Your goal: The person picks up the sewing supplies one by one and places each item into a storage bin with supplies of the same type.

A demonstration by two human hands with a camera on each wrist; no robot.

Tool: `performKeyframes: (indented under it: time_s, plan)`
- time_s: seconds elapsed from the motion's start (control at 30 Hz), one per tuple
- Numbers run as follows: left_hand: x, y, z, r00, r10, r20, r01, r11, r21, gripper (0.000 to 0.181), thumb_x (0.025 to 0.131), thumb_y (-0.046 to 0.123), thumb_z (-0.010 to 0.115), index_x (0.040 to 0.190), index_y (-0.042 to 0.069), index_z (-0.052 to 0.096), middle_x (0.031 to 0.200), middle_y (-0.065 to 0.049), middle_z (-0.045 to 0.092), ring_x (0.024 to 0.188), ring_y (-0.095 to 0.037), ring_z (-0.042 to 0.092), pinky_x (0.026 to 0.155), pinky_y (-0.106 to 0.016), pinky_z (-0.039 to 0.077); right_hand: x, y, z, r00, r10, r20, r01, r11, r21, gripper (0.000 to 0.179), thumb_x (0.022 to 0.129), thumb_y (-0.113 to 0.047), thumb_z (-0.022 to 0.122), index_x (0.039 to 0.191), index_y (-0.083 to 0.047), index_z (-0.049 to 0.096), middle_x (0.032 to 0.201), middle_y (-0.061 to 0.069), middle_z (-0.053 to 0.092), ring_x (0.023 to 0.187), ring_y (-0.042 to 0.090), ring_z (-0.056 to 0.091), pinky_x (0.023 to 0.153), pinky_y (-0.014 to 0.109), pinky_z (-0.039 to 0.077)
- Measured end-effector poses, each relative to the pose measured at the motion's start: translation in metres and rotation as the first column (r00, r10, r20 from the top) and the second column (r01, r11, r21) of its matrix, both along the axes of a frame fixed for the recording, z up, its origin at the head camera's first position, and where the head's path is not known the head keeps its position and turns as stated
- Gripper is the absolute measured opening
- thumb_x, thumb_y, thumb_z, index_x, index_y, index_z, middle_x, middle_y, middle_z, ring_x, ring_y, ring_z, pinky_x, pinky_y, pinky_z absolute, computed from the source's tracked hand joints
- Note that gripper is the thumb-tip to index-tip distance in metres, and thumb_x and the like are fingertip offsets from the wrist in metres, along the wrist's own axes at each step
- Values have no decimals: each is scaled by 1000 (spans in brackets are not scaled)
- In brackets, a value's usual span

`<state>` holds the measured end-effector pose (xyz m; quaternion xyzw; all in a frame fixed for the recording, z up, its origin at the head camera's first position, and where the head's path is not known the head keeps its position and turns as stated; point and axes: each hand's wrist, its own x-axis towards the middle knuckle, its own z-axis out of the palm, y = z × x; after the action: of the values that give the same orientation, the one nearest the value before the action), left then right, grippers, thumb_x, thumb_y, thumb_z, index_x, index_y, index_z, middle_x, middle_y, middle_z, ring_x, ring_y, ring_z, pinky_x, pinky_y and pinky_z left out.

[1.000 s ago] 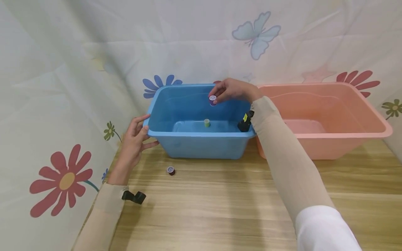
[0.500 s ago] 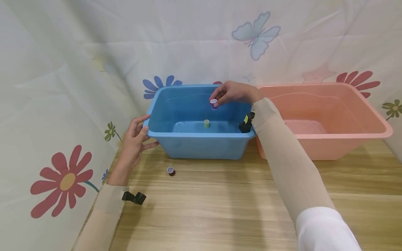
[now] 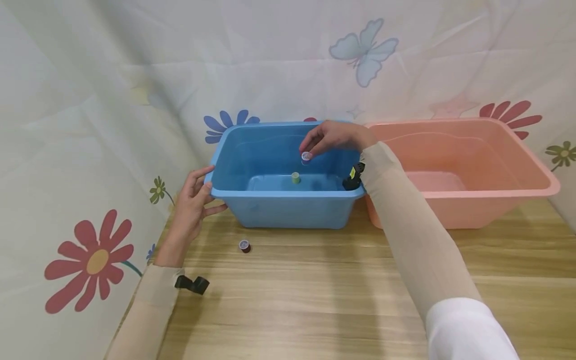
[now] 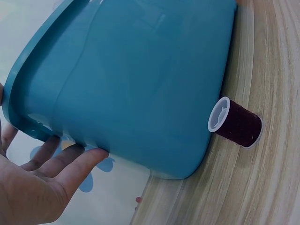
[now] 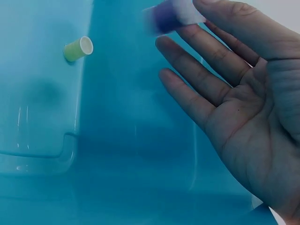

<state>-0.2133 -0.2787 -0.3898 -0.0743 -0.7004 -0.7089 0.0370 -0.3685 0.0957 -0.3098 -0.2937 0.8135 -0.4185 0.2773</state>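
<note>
My left hand (image 3: 191,202) grips the left rim of a blue plastic tub (image 3: 288,207), fingers extending beneath the rim in the left wrist view. Over the tub's inside is my right hand (image 3: 330,137), its fingers loosely extended. A purple thread spool (image 5: 168,16) with white ends is right at the right fingertips, motion-blurred while the fingers look sharp, as if slipping from them. On the tub floor stands a pale yellow-green spool (image 3: 295,178). A dark maroon thread spool (image 4: 239,123) stands on the wooden table in front of the tub.
Just right of the blue tub stands a pink tub (image 3: 463,212) of similar size. Behind both hangs a white curtain (image 3: 288,50) printed with flowers and a butterfly. The wooden table (image 3: 288,295) extends toward me.
My right hand has lowered slightly into the blue tub. The purple spool has dropped a little more than the hand and now blurs at the fingertips. The left hand stays on the rim.
</note>
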Motion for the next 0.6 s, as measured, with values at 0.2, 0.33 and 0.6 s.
performKeyframes:
  time_s: [0.2,0.33,0.6]
  plan:
    - [1,0,0,1000,-1,-2,1,1000,-5,45,107,23,55,151,20,46,150,-21,39,103,-18,71,77,-48,61,0,-1,0,1000,0,16,0,1000,17,34,97,-10,70,128,2,65,128,16,68,122,33,63,109,45,47]
    - [0,-1,-1,1000,-6,-3,6,1000,-8,46,106,23,55,151,20,45,152,-22,37,105,-18,70,78,-48,61,-1,-2,1,1000,5,29,-5,1000,20,34,98,-9,68,129,2,63,129,16,67,124,35,60,107,42,49]
    - [0,-2,0,1000,-5,0,5,1000,-12,46,106,24,56,151,20,45,152,-23,37,106,-18,70,77,-49,60,4,-11,15,996,69,-54,-67,997,32,33,98,-18,70,128,-5,66,128,13,67,122,30,62,106,42,50]
